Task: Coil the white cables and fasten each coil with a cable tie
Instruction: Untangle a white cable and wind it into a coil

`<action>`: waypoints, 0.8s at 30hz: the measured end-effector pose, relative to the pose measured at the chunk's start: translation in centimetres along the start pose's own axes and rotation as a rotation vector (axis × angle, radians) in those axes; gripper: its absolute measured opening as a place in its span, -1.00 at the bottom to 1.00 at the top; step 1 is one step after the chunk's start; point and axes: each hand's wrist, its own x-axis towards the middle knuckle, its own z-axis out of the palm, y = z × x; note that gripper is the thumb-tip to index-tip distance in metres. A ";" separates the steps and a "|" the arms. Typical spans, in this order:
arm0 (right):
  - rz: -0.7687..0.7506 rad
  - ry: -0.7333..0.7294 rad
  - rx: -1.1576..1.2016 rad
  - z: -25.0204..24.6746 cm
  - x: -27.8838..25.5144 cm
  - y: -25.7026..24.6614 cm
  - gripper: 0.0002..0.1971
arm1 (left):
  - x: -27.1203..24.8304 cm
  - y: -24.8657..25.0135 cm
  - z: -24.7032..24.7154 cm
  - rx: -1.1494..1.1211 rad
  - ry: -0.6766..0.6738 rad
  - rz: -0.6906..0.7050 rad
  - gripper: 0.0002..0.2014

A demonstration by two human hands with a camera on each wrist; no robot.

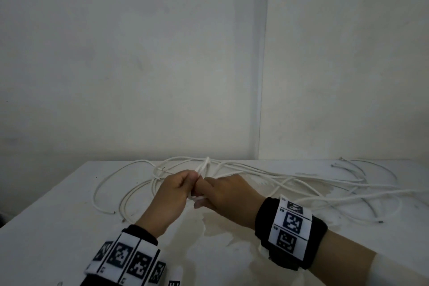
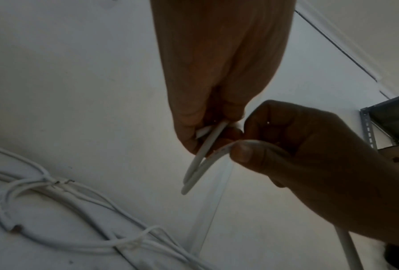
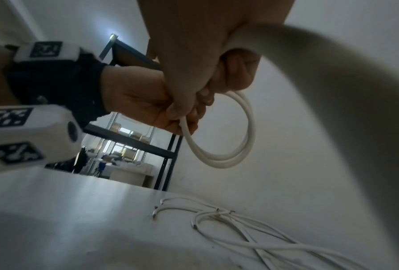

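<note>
Two fists meeting above table (image 1: 58, 227), left hand (image 1: 171, 195) and right hand (image 1: 228, 195) gripping small cable coil (image 3: 228, 144)

White table (image 1: 58, 227) against pale wall (image 1: 139, 53); dark metal shelving (image 3: 147, 146) beside.

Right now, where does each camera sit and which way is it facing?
Head: worn high, looking forward and down at the table and wall; both hands grip a small cable coil.
Left wrist: low, looking along the left hand toward the wall; right hand enters.
Right wrist: low, looking along the right hand toward shelving; left hand enters.
Shared: all show the coil and loose cables.
</note>
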 end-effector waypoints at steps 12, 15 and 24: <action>0.357 -0.127 0.494 -1.8 0.2 2.6 -0.71 | -1.3 0.6 0.7 -0.244 -0.186 -0.179 -0.60; 0.475 -0.085 0.636 -2.7 -0.2 3.9 -0.82 | -1.4 0.4 -0.1 -0.340 -0.159 -0.254 -0.61; 0.592 -0.298 0.568 -2.5 0.3 3.1 -0.67 | -1.8 1.7 0.3 -0.555 -0.201 -0.267 -0.58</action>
